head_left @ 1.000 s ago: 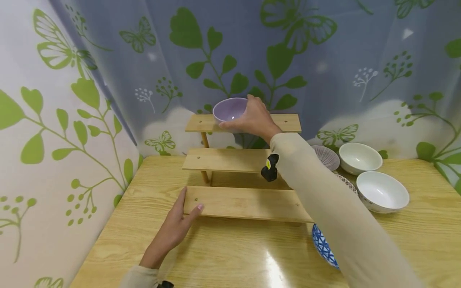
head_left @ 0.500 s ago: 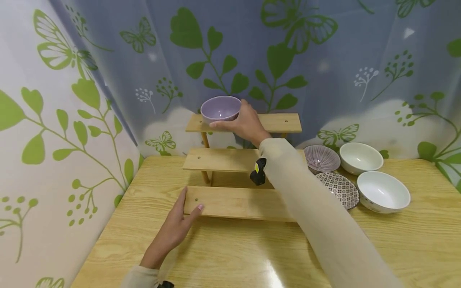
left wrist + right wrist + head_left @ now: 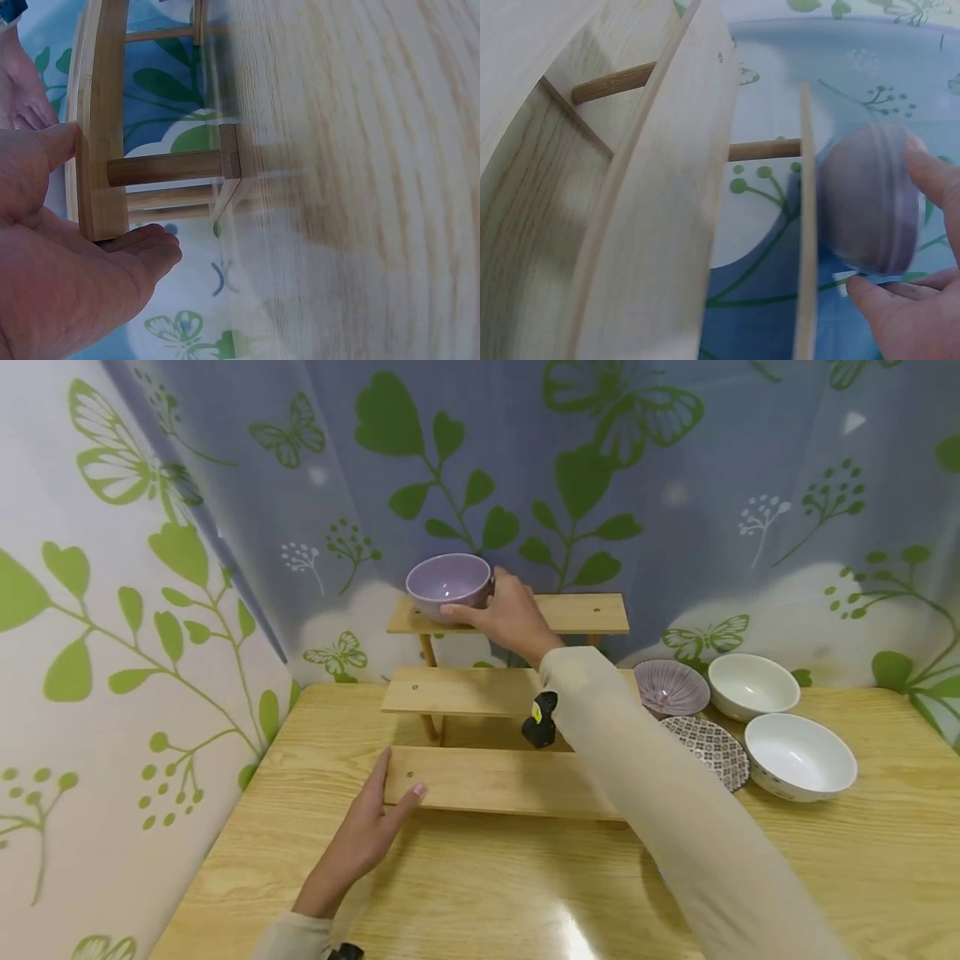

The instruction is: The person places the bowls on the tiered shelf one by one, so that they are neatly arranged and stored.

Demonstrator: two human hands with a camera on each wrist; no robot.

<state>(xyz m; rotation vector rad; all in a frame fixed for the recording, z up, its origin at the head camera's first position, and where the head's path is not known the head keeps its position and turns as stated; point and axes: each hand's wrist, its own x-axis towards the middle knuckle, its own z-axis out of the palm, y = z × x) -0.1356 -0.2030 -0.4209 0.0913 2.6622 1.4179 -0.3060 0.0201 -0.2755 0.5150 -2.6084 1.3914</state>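
The lilac bowl (image 3: 448,582) on the far left is gleaming like smooth glazed ceramic. The stepped rack (image 3: 465,692) is showing pale, smooth wood with a faint satin sheen, and its round pegs (image 3: 165,169) are looking like darker wood. The wood-grained bench (image 3: 465,885) is shining, reflecting bright light near. Two pale bowls (image 3: 799,756) on the right are looking glossy. The right sleeve (image 3: 667,802) is appearing matt, soft cloth.
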